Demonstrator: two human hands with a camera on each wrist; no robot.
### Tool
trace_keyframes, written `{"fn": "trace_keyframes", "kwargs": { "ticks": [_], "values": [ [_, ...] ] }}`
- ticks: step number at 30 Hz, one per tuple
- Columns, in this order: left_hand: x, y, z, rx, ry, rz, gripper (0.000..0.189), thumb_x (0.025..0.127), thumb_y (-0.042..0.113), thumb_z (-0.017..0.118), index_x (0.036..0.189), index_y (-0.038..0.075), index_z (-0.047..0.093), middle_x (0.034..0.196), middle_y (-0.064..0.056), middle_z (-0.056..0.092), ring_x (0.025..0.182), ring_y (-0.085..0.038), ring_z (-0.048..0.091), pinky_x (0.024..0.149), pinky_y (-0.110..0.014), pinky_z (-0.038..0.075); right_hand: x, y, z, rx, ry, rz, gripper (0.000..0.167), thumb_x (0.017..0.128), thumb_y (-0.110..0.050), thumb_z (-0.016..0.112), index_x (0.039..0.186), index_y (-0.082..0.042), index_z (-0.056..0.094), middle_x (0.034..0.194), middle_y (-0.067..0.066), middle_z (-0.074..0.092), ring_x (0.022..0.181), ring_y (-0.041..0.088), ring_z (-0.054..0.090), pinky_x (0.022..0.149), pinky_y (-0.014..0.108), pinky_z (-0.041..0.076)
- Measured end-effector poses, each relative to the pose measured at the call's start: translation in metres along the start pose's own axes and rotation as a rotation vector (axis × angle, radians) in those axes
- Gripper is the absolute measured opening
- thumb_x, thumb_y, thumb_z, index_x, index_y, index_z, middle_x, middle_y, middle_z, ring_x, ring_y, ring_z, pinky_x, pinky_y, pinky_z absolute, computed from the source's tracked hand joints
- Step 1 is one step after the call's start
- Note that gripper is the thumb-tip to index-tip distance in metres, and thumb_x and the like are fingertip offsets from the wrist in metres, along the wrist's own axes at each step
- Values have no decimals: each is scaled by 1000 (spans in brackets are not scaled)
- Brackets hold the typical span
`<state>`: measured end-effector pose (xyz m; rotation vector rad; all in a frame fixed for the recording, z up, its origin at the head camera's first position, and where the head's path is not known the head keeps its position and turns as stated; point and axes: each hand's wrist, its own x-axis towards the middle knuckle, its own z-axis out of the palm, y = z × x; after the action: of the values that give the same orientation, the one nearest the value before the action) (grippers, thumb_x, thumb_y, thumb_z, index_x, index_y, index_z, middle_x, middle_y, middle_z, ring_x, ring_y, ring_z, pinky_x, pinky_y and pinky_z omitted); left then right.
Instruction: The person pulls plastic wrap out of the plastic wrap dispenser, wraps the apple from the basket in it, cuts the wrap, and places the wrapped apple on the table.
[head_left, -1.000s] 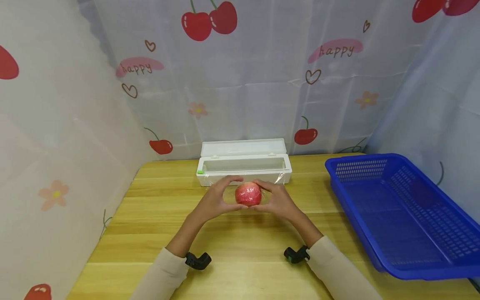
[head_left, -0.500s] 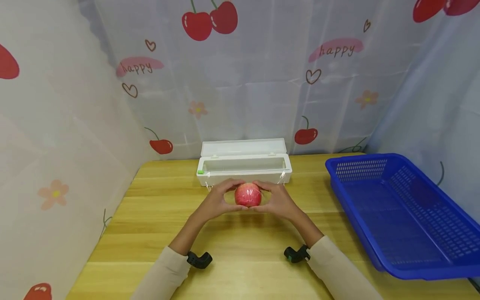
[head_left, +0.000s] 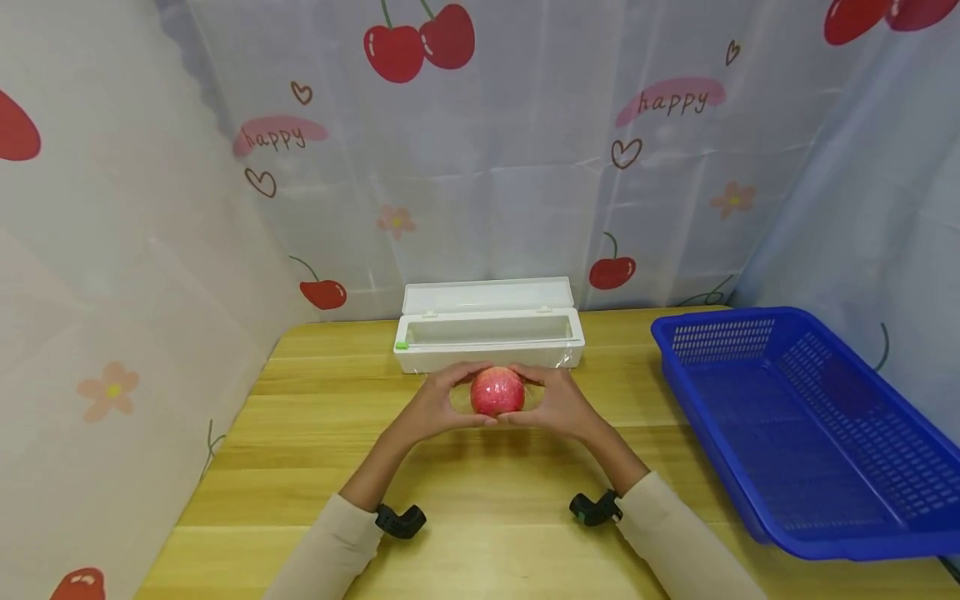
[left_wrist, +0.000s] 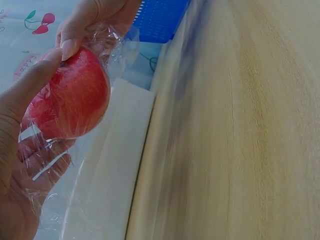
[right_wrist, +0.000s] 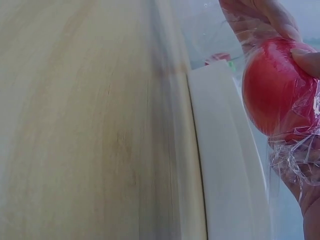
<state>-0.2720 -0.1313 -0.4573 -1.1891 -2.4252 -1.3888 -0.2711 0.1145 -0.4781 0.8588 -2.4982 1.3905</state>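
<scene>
A red apple (head_left: 498,392), draped in clear cling film, is held above the table between both hands. My left hand (head_left: 433,406) grips it from the left, thumb near its stem and fingers on the far side. From the right, my right hand (head_left: 558,404) holds it the same way, and the two thumbs nearly meet. In the left wrist view, the film (left_wrist: 116,45) bunches loosely around the apple. Crinkled film (right_wrist: 295,157) also gathers by the fingers in the right wrist view. Just behind the hands stands a white cling film dispenser box (head_left: 487,360) with its lid raised.
A blue plastic basket (head_left: 723,454) with mesh sides stands on the right of the wooden table (head_left: 330,442). A small green slider (head_left: 402,345) sits at the left end of the dispenser's front edge. Printed curtains (head_left: 495,217) hang behind the table and along both sides.
My left fingers have drawn in closer over the apple's top, and the film stretched at the left has gathered in. Both hands and the apple have come very slightly nearer to me.
</scene>
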Motion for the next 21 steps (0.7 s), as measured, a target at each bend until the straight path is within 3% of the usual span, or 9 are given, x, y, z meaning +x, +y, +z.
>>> {"fn": "trace_keyframes", "kwargs": {
  "ticks": [3,11,21],
  "values": [
    [0,0,0,-3,5,-6,73,72,9,93,136,-1,59,134,-14,63,124,-28,61,103,-47,52,0,0,-1,-8,1,-6,75,71,-43,93,133,-10,68,127,1,70,114,20,68,96,43,56],
    [0,-27,6,-20,-5,-14,76,74,23,94,140,14,59,138,-2,62,125,-21,60,104,-41,51,0,-2,-3,20,-9,-7,73,72,-41,93,132,-9,69,124,-1,71,112,19,68,96,44,56],
    [-1,-28,6,-51,-25,-56,66,81,29,89,139,17,60,135,7,63,124,-12,61,104,-33,51,0,-3,-3,36,-34,41,70,73,-40,92,130,-6,69,121,3,73,109,22,69,93,46,58]
  ]
}}
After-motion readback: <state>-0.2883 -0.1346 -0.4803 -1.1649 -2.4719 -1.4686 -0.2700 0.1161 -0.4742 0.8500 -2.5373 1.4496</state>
